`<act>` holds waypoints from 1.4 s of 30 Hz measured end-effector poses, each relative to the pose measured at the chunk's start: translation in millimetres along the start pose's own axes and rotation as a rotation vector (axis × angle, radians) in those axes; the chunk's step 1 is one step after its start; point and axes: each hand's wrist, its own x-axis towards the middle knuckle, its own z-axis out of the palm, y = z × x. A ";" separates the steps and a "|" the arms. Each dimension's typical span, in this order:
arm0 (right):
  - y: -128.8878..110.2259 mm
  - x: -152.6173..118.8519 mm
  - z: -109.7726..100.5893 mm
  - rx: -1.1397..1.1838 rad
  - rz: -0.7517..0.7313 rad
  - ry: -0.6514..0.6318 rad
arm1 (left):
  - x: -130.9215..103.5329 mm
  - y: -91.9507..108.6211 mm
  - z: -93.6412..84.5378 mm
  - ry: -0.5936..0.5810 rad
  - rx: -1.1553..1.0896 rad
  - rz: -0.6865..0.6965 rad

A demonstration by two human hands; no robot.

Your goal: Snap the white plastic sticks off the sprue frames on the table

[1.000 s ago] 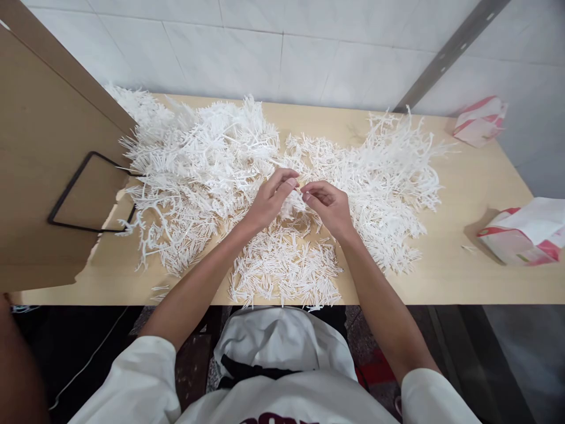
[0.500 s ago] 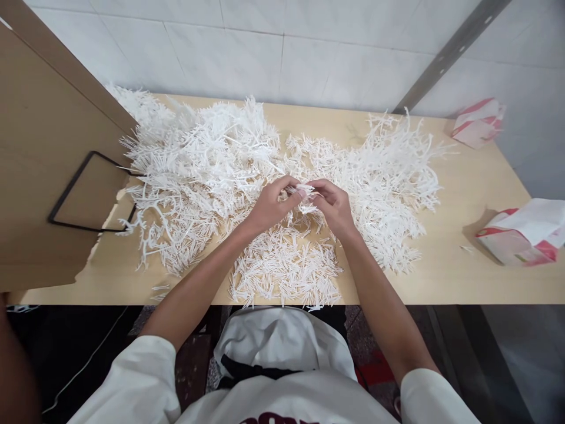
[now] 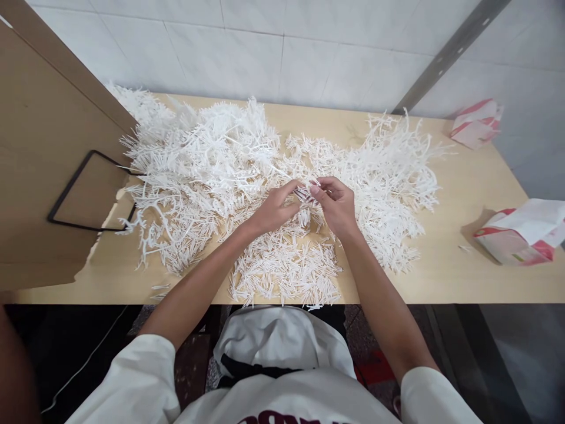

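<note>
Strands, thin, white and twig-like, form a small bunch (image 3: 304,195) at the centre of my remote view, held up between the two bare hands over a pale wood-toned tabletop (image 3: 445,280). I see the right hand (image 3: 339,205) closed in a pinch, thumb and bent forefinger pressed on the bunch, its other fingers curled behind. On the left hand (image 3: 274,211), I read thumb and forefinger as parted, reaching to the bunch's near side; I cannot tell whether they grip it or merely touch it. Below the hands, close to the front edge and between the forearms, I have a low, flat heap of short white sticks (image 3: 286,268). A large, fluffy mound of white branching strands (image 3: 207,153) spreads to the left, and a second mound of similar white strands (image 3: 392,171) lies to the right, its longer pieces fanning toward the back. Further left I make out an upright brown cardboard panel (image 3: 44,135) with a torn lower edge and a black rectangular wire frame (image 3: 66,194) against it. On the far right sit a larger pink-and-white paper-like packet (image 3: 514,244) and, behind it, a smaller pink-and-white packet (image 3: 477,123), near a grey perforated metal post (image 3: 450,56) standing before a pale tiled wall (image 3: 247,53).
</note>
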 end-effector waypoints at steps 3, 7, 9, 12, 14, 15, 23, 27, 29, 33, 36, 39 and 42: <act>1.9 0.1 1.9 0.076 0.050 -0.055 | -0.1 0.9 2.2 0.056 -0.066 -0.038; -1.8 -1.7 4.2 0.125 0.094 -0.095 | -0.1 3.0 3.7 0.174 0.083 -0.067; -2.9 -2.4 5.3 0.146 0.098 -0.091 | 0.1 3.5 3.1 0.162 0.093 -0.033; -1.7 -4.5 9.3 0.194 0.092 -0.090 | 0.5 4.3 1.7 0.142 0.081 -0.001; 0.0 -7.1 14.2 0.207 0.093 -0.067 | 0.6 5.0 1.1 0.124 0.047 0.000; 0.8 -8.5 17.0 0.206 0.094 -0.049 | 0.6 5.3 1.0 0.117 0.028 -0.007; 4.8 -1.5 11.1 0.189 0.076 0.081 | 0.7 5.3 2.4 0.134 -0.049 -0.013; 3.1 2.3 2.7 0.092 0.072 -0.045 | 0.8 3.7 5.7 0.243 0.077 -0.037; 0.5 -0.1 5.4 0.034 0.045 -0.111 | 1.0 1.8 6.2 0.264 0.103 -0.041; -4.6 -5.9 13.2 -0.116 0.012 -0.111 | 1.3 -2.6 6.4 0.217 0.111 -0.044; -6.3 -8.6 14.9 -0.197 -0.026 -0.057 | 1.6 -3.8 7.0 0.201 0.116 -0.042; -5.5 -11.5 17.8 -0.209 -0.052 0.012 | 1.9 -1.4 5.2 0.167 0.088 -0.032; -0.4 -14.7 24.4 -0.070 0.018 0.019 | 1.8 2.6 0.3 0.108 0.054 -0.032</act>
